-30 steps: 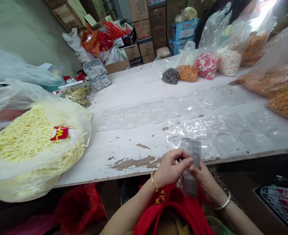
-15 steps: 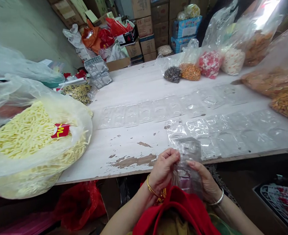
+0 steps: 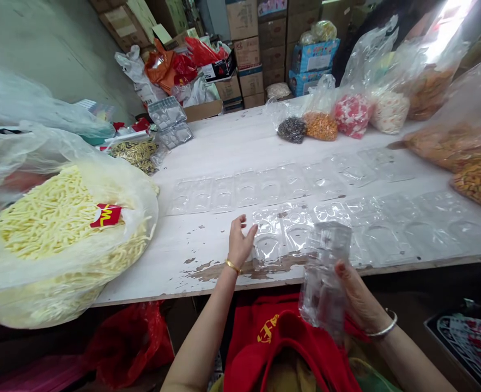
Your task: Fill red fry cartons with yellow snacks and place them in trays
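Note:
My left hand (image 3: 241, 240) is open above the white table, thumb and fingers apart, with its thumb close to the left edge of a clear plastic blister tray (image 3: 268, 246). That tray lies flat at the left end of the front row, beside another clear tray (image 3: 299, 231). In front of my body, my right hand (image 3: 357, 296) grips a stack of clear blister trays (image 3: 326, 272) by its right side. The stack is tilted over the table's front edge, and most of my right fingers are hidden behind it.
A large bag of pale yellow sticks (image 3: 56, 218) with a red carton piece (image 3: 106, 215) stands at left. A back row of clear trays (image 3: 246, 188) crosses the table (image 3: 219, 147). Filled bags, including orange pieces (image 3: 321, 126) and pink-white pieces (image 3: 352, 114), stand at back right.
One clear tray now lies at the left end of the front row. My left hand has left the stack and moved left over the table; my right hand still holds the stack.

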The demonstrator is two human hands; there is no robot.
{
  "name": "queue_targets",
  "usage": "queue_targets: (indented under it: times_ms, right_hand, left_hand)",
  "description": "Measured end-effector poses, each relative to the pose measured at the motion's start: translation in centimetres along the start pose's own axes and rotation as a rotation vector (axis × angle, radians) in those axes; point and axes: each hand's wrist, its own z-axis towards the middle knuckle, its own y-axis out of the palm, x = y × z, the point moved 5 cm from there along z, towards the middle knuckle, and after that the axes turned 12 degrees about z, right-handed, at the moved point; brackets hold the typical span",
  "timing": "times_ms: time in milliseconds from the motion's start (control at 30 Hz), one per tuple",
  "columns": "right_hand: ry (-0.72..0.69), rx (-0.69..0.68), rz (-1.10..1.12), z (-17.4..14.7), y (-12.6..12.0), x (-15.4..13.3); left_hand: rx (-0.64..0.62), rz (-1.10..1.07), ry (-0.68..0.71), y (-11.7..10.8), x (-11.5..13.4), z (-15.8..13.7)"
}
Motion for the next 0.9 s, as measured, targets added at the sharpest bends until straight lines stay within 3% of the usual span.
queue_targets:
  times_ms: [33, 133, 200, 300, 467, 633, 700, 800, 900]
  right_hand:
    - [-0.005, -0.018, -0.036, 0.2, 0.4, 0.3]
    - [-0.007, -0.121, -0.132, 0.7, 2.1, 1.2]
    - [-0.019, -0.183, -0.174, 0.9, 3.0, 1.5]
    - [-0.013, -0.211, -0.190, 1.0, 3.5, 1.9]
    - [0.082, -0.178, -0.102, 0.5, 3.5, 2.4]
    - [0.202, -0.103, 0.117, -0.2, 3.9, 2.7]
    - [0.268, -0.072, 0.240, -0.5, 3.4, 2.6]
    - [0.332, 0.018, 0.362, -0.5, 1.2, 1.9]
    - [0.317, 0.112, 0.358, -0.3, -0.8, 1.0]
  left_hand:
    - [-0.075, 0.011, 0.083, 0.4, 1.5, -1.6]
    - [-0.491, -0.074, 0.217, 2.1, 5.8, -6.7]
    - [-0.622, -0.144, 0.226, 2.6, 7.8, -9.1]
    - [-0.597, -0.265, 0.124, 2.9, 8.6, -10.3]
    - [-0.519, -0.543, -0.132, 4.2, 6.9, -10.7]
    - [-0.536, -0.805, -0.269, 4.8, 5.3, -11.1]
    - [-0.474, -0.820, -0.251, 2.9, 4.2, -9.7]
    - [-0.301, -0.709, -0.200, -2.5, 1.5, -5.8]
    - [-0.262, -0.646, -0.257, -7.2, -2.3, -1.4]
